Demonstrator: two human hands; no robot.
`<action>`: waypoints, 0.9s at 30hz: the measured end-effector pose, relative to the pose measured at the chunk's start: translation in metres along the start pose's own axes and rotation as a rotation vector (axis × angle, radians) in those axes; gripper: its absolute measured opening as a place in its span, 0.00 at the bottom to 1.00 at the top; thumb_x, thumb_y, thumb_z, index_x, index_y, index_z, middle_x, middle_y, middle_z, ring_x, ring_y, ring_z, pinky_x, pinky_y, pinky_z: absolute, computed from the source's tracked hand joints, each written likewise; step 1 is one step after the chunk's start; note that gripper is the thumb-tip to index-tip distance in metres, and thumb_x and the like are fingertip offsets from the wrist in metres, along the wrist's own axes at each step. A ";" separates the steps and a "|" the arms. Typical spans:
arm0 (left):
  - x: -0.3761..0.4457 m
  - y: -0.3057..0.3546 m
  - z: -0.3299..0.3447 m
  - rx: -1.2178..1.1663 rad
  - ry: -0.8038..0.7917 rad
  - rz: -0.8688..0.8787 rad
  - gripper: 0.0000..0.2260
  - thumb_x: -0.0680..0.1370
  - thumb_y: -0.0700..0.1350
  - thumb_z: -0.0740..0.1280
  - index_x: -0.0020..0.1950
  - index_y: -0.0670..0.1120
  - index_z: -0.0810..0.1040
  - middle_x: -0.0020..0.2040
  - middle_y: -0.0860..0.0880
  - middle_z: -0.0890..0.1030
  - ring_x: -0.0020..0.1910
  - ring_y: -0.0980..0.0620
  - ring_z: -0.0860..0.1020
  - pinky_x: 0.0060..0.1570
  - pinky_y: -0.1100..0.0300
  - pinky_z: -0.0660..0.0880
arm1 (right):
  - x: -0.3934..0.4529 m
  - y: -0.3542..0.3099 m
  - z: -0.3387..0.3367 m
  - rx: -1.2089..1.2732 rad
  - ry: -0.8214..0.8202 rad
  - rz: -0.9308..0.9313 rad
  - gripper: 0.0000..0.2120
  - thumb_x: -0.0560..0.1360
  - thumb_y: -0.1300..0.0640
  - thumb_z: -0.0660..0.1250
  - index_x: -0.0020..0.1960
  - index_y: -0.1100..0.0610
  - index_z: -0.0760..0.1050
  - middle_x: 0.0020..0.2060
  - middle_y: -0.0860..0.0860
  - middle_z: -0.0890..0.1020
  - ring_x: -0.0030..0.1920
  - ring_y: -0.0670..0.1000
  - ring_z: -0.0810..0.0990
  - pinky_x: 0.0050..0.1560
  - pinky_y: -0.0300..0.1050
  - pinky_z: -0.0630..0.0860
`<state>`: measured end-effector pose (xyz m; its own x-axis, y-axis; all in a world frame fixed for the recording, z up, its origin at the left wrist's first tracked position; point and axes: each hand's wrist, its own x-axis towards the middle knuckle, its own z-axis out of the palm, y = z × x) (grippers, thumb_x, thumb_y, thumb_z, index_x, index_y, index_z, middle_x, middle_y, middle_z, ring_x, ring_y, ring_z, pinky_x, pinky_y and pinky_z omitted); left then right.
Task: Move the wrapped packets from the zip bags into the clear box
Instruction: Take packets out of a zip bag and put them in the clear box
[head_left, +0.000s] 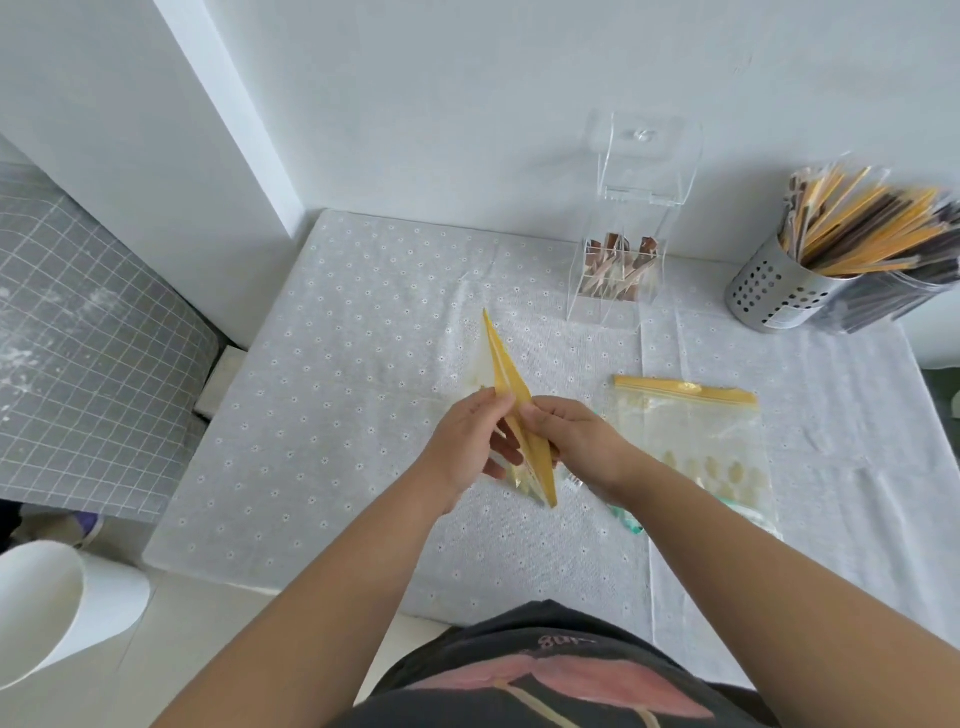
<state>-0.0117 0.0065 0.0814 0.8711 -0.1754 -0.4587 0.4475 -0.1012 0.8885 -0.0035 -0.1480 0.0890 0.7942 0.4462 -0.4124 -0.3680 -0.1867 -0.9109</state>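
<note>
From the head view, I have the zip bag lifted off the bench, edge-on to the camera, its yellow zip strip running from up near the middle of the cloth down toward me. I judge it light, thin and floppy, with slick film that will slide between fingers; the stiffer zip strip is the sensible place to take it, one lip to each side. That is roughly what I see: my left hand pinches the left lip with thumb and forefinger, the other fingers loosely spread below, and my right hand has its fingers curled on the right lip. Both grips are clamped on the bag, close together, nearly touching. I cannot tell what is inside it.

A second zip bag lies flat to the right, zipped end away from me. The clear box stands farther back, lid up, with some wrapped packets already upright inside.
</note>
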 end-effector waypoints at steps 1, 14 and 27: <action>0.002 -0.001 0.002 0.006 0.036 0.025 0.18 0.83 0.53 0.56 0.47 0.41 0.77 0.39 0.43 0.79 0.34 0.51 0.79 0.29 0.61 0.72 | 0.000 -0.001 0.002 0.017 -0.008 -0.025 0.17 0.83 0.54 0.55 0.40 0.61 0.73 0.29 0.50 0.77 0.29 0.45 0.70 0.32 0.36 0.66; 0.000 0.015 0.014 -0.447 0.049 0.045 0.17 0.84 0.48 0.56 0.39 0.44 0.75 0.30 0.47 0.67 0.29 0.54 0.67 0.28 0.65 0.70 | 0.010 -0.011 0.017 0.334 0.216 -0.110 0.20 0.81 0.54 0.57 0.46 0.70 0.76 0.35 0.62 0.79 0.38 0.60 0.77 0.45 0.57 0.74; -0.010 0.023 0.020 -0.641 0.116 0.005 0.17 0.83 0.46 0.57 0.38 0.43 0.76 0.29 0.47 0.71 0.27 0.55 0.74 0.28 0.66 0.74 | 0.003 -0.025 0.029 0.582 0.230 -0.093 0.18 0.82 0.60 0.56 0.40 0.67 0.77 0.30 0.59 0.81 0.31 0.53 0.81 0.36 0.42 0.80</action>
<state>-0.0140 -0.0133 0.1061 0.8736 -0.0643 -0.4823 0.4442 0.5101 0.7365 -0.0059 -0.1161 0.1110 0.8953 0.2263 -0.3837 -0.4438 0.3794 -0.8118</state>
